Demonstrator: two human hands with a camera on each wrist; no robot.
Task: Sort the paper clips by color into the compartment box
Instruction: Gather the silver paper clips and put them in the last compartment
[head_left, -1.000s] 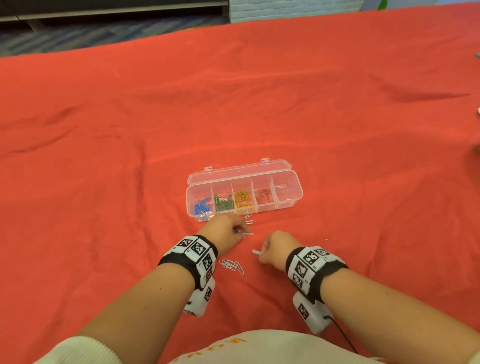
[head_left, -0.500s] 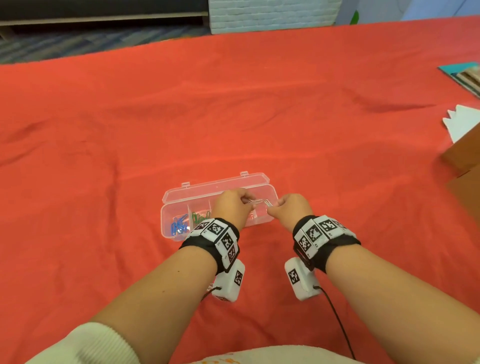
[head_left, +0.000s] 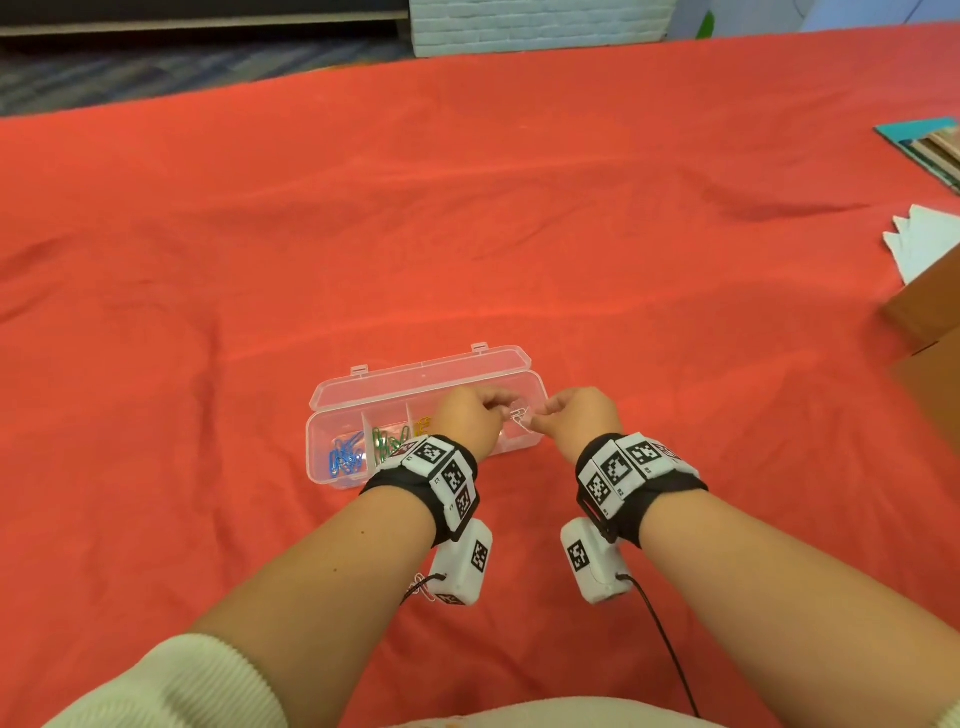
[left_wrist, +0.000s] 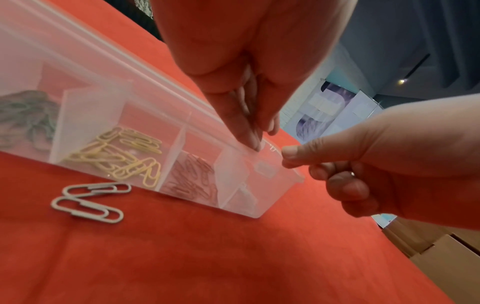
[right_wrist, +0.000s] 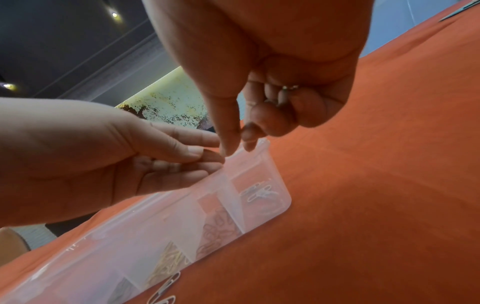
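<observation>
Head view: both hands (head_left: 524, 415) pinch white clips (head_left: 521, 415) over compartment box (head_left: 415, 384).

Both forearms reach forward, side by side, each with a marker band at the wrist. The left hand (head_left: 470, 418) and the right hand (head_left: 579, 415) meet at the fingertips — knuckles up. The left fingers (right_wrist: 187, 151) lie almost straight; the right thumb and forefinger pinch together, the other right fingers (left_wrist: 348, 188) curled in.

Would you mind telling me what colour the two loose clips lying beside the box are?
White; the two loose clips show best in the left wrist view.
</observation>
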